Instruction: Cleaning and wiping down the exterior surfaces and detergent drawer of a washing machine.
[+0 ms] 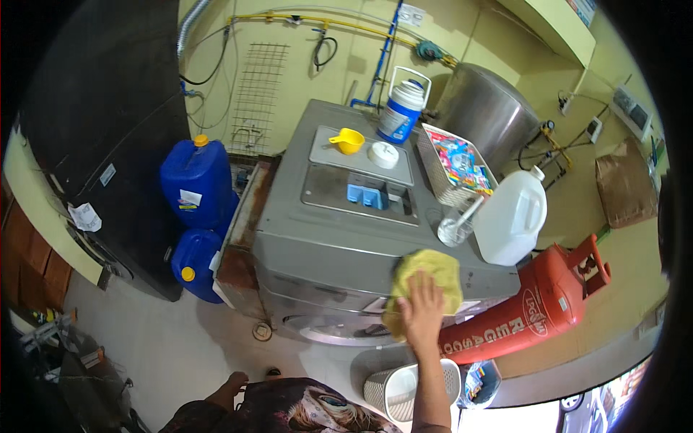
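Note:
My right hand [423,303] lies flat, palm down, on a yellow cloth [430,268], fingers lightly spread. The cloth drapes over the front top edge of a grey washing machine [330,238]. My left hand [237,381] hangs low beside my body, away from the machine; its fingers are too small to read. On the machine top stand a yellow measuring scoop [348,140], a white round cap [383,155] and an uncovered detergent drawer with a light blue insert [367,196].
Behind the cloth are a clear cup [455,231], a white plastic jug [511,216], a basket of detergent packets [455,162] and a blue cooler jug [401,111]. A red gas cylinder [514,319] leans at the right. Blue canisters [197,184] stand left; a white basket [400,392] sits below.

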`<state>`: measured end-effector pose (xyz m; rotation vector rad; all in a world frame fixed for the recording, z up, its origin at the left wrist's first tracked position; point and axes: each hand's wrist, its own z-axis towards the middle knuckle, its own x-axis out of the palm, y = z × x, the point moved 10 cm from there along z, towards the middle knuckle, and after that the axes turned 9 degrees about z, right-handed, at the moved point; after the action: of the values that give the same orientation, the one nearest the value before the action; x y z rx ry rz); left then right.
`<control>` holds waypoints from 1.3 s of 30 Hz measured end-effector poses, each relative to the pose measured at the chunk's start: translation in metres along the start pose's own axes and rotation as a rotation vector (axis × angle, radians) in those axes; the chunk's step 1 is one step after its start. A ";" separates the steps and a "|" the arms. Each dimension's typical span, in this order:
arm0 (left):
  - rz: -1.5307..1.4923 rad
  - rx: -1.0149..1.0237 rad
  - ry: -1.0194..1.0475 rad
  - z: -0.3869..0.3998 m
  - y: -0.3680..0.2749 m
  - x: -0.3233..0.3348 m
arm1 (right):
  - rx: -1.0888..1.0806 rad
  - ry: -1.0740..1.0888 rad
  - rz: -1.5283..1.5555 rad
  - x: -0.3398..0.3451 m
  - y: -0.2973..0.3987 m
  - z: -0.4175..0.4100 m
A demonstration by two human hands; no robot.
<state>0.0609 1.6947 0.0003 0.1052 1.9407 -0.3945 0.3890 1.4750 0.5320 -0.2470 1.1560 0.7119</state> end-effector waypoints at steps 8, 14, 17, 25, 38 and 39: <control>0.240 0.072 0.002 0.050 0.019 -0.028 | -0.398 0.135 0.159 0.083 0.193 0.093; -1.095 -0.321 -0.004 0.013 0.073 0.009 | -0.509 0.201 0.281 0.089 0.217 0.109; -1.236 -0.460 -0.039 -0.006 0.079 0.009 | -0.405 0.165 0.226 0.075 0.133 0.103; -1.600 -0.844 -0.204 -0.047 0.101 -0.001 | -0.189 0.220 -0.012 0.061 0.074 0.100; -1.855 -1.032 -0.474 -0.086 0.080 -0.004 | -0.344 0.203 0.169 0.161 0.211 0.267; -1.846 -0.995 -0.420 -0.068 0.084 -0.005 | -0.256 0.225 0.143 0.170 0.185 0.280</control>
<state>0.0241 1.7959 0.0100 -2.2624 1.0660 -0.4461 0.5189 1.8277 0.5247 -0.4730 1.3047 0.9790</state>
